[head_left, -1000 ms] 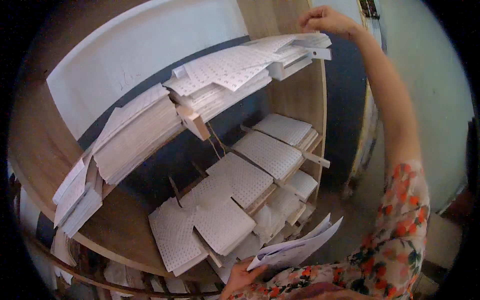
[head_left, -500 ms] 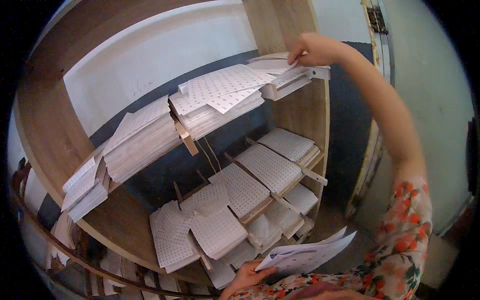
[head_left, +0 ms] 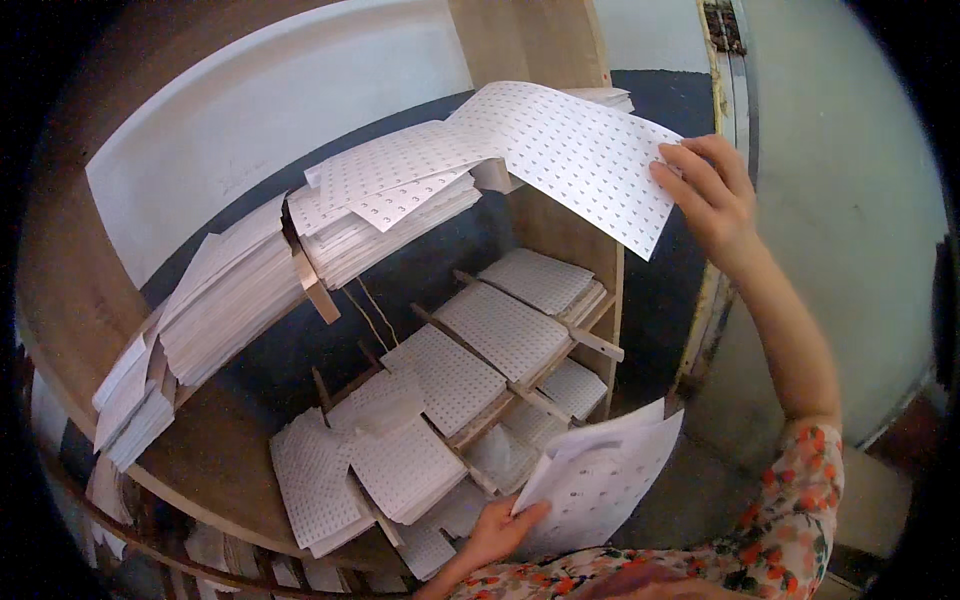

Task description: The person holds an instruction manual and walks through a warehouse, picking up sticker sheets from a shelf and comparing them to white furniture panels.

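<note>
At the wooden shelving (head_left: pixel 575 245): one printed sheet (head_left: pixel 570 150) lifted, pinched in right hand (head_left: pixel 715 195); papers (head_left: pixel 605 485) gripped in left hand (head_left: pixel 497 532); stacks (head_left: pixel 230 310) remaining.

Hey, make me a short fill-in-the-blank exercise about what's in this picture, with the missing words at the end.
1. Of the person's two hands, the raised hand gripping the printed sheet is the ____.
2. The lower hand holds papers that are mostly ____ in colour.
3. The sleeve is patterned with orange-red ____.
4. The shelf unit looks made of ____.

Missing words: right; white; flowers; wood
</note>
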{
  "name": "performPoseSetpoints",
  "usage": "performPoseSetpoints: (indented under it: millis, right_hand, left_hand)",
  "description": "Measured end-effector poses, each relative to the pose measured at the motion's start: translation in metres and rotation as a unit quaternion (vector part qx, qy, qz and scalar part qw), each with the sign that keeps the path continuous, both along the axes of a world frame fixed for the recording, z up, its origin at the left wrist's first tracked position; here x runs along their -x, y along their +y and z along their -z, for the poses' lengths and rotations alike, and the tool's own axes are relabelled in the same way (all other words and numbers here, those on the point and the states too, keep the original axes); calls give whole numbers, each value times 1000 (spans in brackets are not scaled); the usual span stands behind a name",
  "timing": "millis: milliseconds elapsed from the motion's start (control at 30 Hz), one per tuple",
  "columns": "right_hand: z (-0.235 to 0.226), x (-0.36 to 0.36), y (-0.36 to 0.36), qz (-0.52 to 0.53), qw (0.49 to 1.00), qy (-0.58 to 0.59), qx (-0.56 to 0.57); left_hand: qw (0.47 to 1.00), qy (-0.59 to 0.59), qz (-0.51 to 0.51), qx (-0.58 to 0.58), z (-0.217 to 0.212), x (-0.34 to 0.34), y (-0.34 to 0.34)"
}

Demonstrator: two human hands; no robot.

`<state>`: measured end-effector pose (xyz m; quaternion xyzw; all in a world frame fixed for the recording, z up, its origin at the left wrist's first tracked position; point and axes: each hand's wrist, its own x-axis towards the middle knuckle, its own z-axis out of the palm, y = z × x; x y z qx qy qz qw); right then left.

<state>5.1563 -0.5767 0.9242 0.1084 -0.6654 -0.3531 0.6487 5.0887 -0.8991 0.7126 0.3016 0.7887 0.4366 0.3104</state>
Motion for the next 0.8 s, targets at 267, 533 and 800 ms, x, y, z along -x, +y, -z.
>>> performPoseSetpoints:
  millis: [267, 533, 800]
  right_hand:
    - [35, -42, -8, 8, 999, 12, 37]
    - [159, -69, -84, -225, 923, -287, 121]
    - [163, -63, -105, -211, 764, -594, 141]
  left_hand:
    - [954, -3, 49, -295, 20, 18, 29]
    - [894, -336, 13, -296, 15, 36, 32]
    - [931, -233, -81, -270, -4, 6, 53]
